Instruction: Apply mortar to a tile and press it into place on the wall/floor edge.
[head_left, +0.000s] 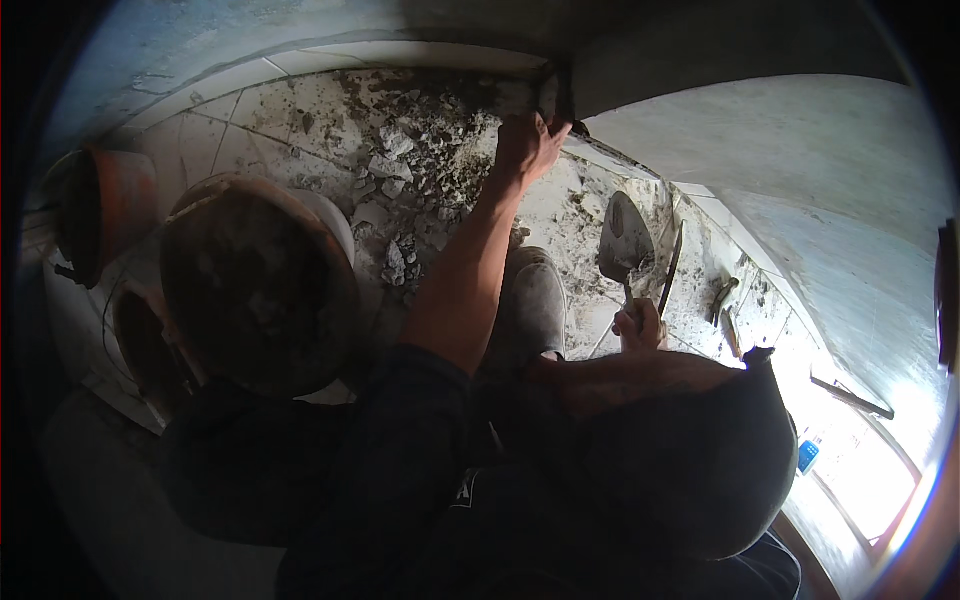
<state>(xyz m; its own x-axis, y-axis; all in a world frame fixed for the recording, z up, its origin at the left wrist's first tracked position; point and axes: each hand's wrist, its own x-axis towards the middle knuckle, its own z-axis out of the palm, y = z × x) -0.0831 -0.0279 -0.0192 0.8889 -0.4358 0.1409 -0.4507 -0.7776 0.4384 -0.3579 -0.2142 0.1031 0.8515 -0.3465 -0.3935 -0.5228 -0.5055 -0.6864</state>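
My left hand [530, 150] reaches forward to the wall corner, its fingers bent against the dark gap at the foot of the wall. What the fingertips hold, if anything, is lost in shadow. Lower and to the right, my right hand [640, 328] is closed round the handle of a pointed trowel [626, 240]. The trowel's grey blade lies over the dusty tiles, pointing away from me. Just right of the blade is a thin dark bar [673, 268]. Broken rubble [400, 165] and loose dirt are spread left of my left forearm.
A large round bucket [335, 225], dark inside, stands on the left, with an orange bucket [128, 200] beyond it. My shoe [533, 300] is between my arms. A hammer-like tool [722, 300] and a flat strip [850, 397] lie rightward, near a blue-screened device [808, 457].
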